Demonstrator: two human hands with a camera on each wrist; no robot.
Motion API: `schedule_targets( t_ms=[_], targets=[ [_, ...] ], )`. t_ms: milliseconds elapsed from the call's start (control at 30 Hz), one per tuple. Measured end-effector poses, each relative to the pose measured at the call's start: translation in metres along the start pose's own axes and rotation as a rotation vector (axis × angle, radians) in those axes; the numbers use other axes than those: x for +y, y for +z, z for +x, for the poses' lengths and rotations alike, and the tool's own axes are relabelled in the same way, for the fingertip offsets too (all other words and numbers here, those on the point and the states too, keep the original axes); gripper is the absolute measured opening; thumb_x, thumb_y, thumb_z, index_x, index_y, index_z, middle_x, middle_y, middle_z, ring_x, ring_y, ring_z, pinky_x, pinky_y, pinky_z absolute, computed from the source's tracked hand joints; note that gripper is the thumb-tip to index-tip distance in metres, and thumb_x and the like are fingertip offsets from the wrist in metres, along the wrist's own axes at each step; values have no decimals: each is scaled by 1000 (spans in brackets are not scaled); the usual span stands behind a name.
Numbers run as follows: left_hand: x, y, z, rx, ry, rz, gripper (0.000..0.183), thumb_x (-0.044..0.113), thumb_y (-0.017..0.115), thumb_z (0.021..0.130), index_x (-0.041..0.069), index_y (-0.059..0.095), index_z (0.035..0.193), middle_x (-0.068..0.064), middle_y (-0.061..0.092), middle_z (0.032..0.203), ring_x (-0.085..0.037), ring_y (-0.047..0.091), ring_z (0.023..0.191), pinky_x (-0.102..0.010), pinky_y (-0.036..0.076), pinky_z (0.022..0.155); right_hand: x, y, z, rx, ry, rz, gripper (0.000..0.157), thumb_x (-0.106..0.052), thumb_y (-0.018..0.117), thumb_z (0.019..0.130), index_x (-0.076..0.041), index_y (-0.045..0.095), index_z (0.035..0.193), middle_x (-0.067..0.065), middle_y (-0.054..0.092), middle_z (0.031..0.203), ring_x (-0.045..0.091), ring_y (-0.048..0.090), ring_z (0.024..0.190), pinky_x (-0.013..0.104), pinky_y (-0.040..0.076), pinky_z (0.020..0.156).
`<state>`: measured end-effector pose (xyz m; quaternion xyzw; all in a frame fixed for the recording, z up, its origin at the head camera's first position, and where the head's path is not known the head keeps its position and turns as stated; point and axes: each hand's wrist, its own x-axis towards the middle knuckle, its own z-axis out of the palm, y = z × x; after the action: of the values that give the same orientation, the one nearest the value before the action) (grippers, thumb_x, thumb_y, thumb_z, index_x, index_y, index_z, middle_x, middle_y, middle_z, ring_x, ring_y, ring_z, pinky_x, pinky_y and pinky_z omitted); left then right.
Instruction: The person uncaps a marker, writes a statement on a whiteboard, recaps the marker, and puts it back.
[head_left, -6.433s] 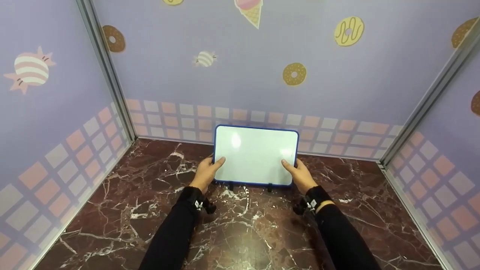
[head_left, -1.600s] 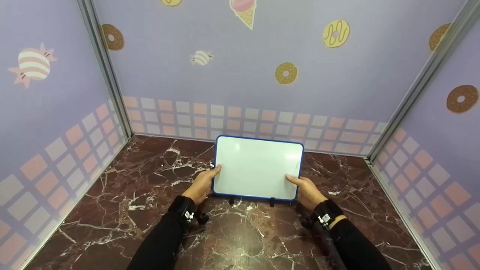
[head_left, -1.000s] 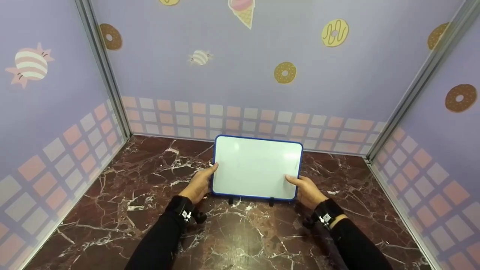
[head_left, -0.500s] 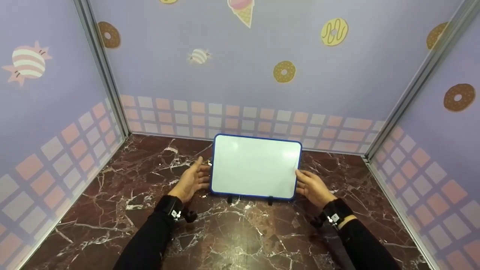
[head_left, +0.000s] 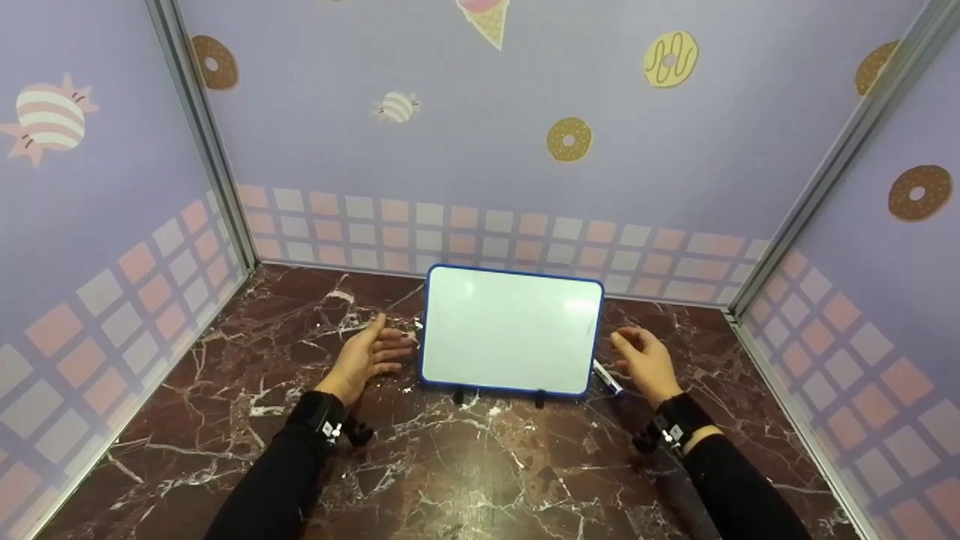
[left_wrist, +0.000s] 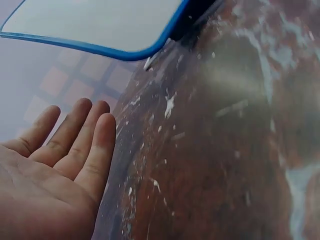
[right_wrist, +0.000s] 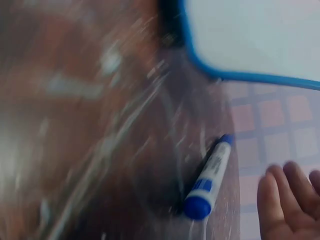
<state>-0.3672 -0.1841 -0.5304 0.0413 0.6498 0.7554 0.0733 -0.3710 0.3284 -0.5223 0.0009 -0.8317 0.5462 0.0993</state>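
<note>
A whiteboard point(head_left: 510, 330) with a blue frame stands tilted back on small black feet point(head_left: 540, 399), its face toward me. Off its left edge is my left hand point(head_left: 364, 360), palm turned to the board, fingers spread and touching nothing. My right hand point(head_left: 646, 364) hovers to the right of the board with fingers loosely bent and holds nothing. Between that hand and the board's lower right corner lies a white marker point(head_left: 607, 377) with a blue cap. In the right wrist view the marker point(right_wrist: 209, 177) rests on the tabletop beside my fingertips.
The dark red marbled tabletop point(head_left: 465, 465) reaches back to a lilac wall point(head_left: 480, 150) printed with sweets and pale checks. Side panels point(head_left: 885, 300) with metal corner posts point(head_left: 202, 135) close it in on both sides.
Both hands gripped the board's side edges, thumbs on its face, and have let go and drawn outward. The board sits nearer than in the oldest frame. The marker has come into view.
</note>
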Motion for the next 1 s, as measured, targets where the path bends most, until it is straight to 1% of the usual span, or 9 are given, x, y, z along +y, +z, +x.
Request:
schedule_targets(
  t_ms=[67, 167, 333, 567, 633, 700, 800, 867, 1000],
  targets=[
    [1, 0, -1, 19, 5, 7, 80, 58, 42, 117, -14, 47, 153, -33, 60, 152, -46, 61, 140, -54, 53, 112, 1, 0, 0, 18, -43, -176, 49, -30, 67, 112, 7, 62, 144, 27, 71, 129, 43, 69, 118, 52, 58, 102],
    [1, 0, -1, 51, 13, 18, 74, 54, 46, 117, -13, 51, 148, -33, 63, 149, -45, 64, 137, -51, 57, 107, 3, 1, 0, -13, -89, -382, 46, -26, 71, 108, 7, 64, 139, 24, 73, 124, 40, 69, 115, 56, 55, 101],
    [0, 4, -1, 54, 20, 24, 68, 51, 50, 117, -12, 53, 143, -34, 65, 145, -46, 66, 133, -49, 59, 103, 6, 7, 1, -91, -112, -572, 44, -27, 77, 102, 6, 68, 130, 23, 72, 119, 41, 71, 107, 61, 56, 97],
    [-4, 6, -4, 47, 13, 25, 67, 47, 47, 118, -14, 50, 146, -33, 66, 144, -47, 65, 133, -52, 57, 106, 7, 14, -1, -159, -121, -759, 40, -25, 78, 100, 7, 69, 122, 21, 66, 112, 41, 69, 102, 61, 56, 95],
    [-5, 5, -5, 47, 11, 27, 65, 45, 46, 119, -14, 50, 146, -33, 66, 144, -47, 65, 134, -52, 57, 107, 7, 16, -2, -187, -117, -806, 42, -25, 76, 101, 9, 67, 125, 24, 67, 116, 44, 69, 107, 62, 56, 98],
    [-5, 5, -5, 51, 11, 28, 64, 44, 46, 119, -13, 51, 146, -32, 67, 144, -48, 65, 133, -52, 57, 107, 7, 17, -3, -211, -119, -848, 49, -27, 74, 103, 12, 65, 131, 31, 67, 127, 50, 68, 118, 65, 54, 104],
    [-5, 5, -5, 61, 11, 16, 60, 43, 47, 119, -13, 53, 143, -33, 67, 142, -48, 66, 131, -51, 58, 105, 8, 19, -5, -231, -134, -880, 51, -26, 73, 105, 16, 62, 132, 37, 65, 133, 54, 66, 123, 66, 52, 106],
    [-6, 4, -4, 67, 5, 11, 60, 43, 47, 119, -12, 55, 142, -34, 68, 141, -47, 67, 129, -50, 59, 103, 10, 20, -6, -232, -153, -887, 45, -23, 74, 105, 15, 64, 126, 36, 67, 125, 53, 68, 115, 66, 54, 102],
    [-7, 3, -3, 71, 1, 8, 61, 44, 47, 119, -13, 54, 142, -34, 67, 140, -46, 68, 127, -49, 60, 101, 15, 19, -7, -213, -200, -866, 27, -17, 74, 104, 8, 66, 108, 21, 64, 99, 43, 69, 89, 62, 58, 86]
  ],
)
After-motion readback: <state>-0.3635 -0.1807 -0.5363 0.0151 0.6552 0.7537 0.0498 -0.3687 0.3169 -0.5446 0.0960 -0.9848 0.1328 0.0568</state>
